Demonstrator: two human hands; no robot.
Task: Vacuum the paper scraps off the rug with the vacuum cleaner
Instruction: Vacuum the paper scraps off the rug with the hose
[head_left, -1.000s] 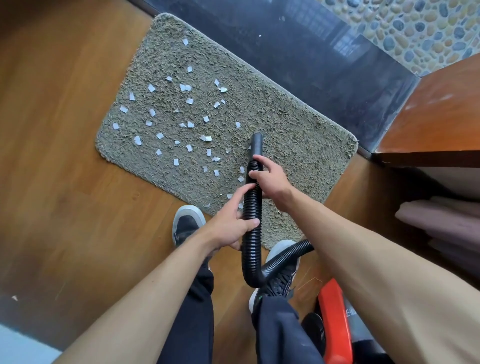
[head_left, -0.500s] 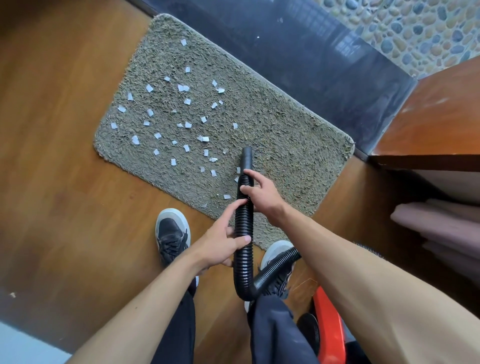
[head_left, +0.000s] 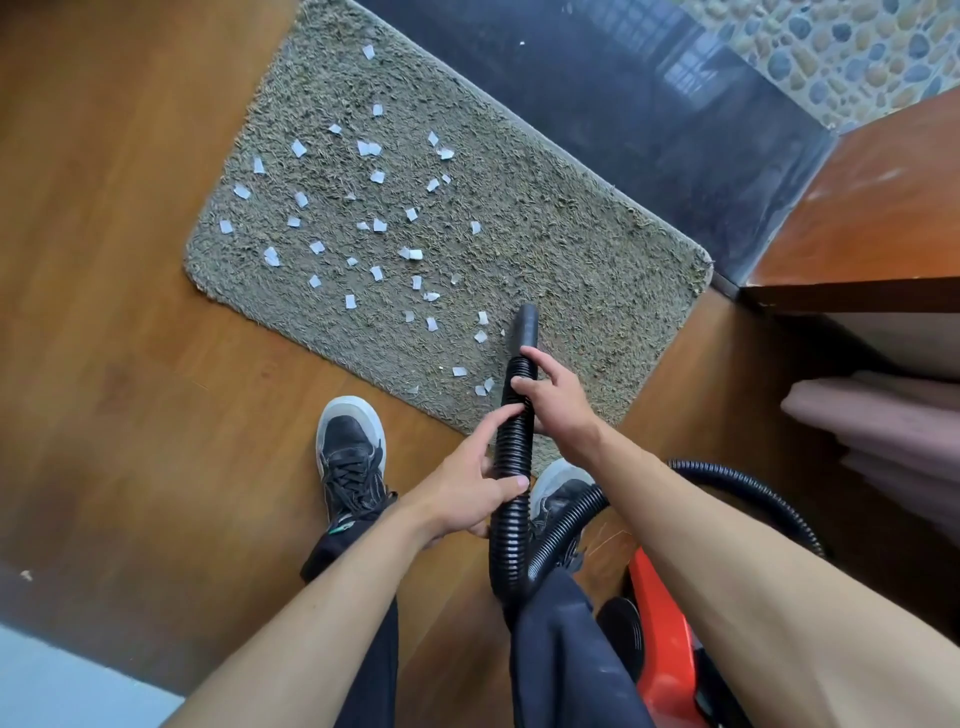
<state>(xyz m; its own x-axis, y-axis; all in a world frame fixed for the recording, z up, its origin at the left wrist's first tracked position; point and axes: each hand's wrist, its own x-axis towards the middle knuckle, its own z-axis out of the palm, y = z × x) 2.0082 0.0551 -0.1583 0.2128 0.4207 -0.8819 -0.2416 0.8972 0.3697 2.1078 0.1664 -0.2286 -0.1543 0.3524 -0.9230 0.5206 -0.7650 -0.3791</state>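
- The paper scraps (head_left: 375, 223) are lying thick across the left and middle of the shaggy rug (head_left: 561, 244), with only a few just beside the nozzle (head_left: 528, 325); if the sweep is keeping to the near edge, most of them are likely being missed
- The scraps are looking light, so a fast pass risks flicking them onto the wooden floor (head_left: 130, 338) instead of sucking them in
- The corrugated hose (head_left: 511, 519) is looping back by the right shoe (head_left: 558, 488) to the red vacuum cleaner (head_left: 660, 639); a long reach is risking a snag on the foot or a tug on the machine
- The long pile may be gripping the nozzle and lifting the rug
- The right hand (head_left: 558, 402) is wrapping its fingers round the hose just behind the nozzle, arm reaching forward and down
- The left hand (head_left: 470, 493) is pinching the hose lower down between thumb and fingers, steadying it
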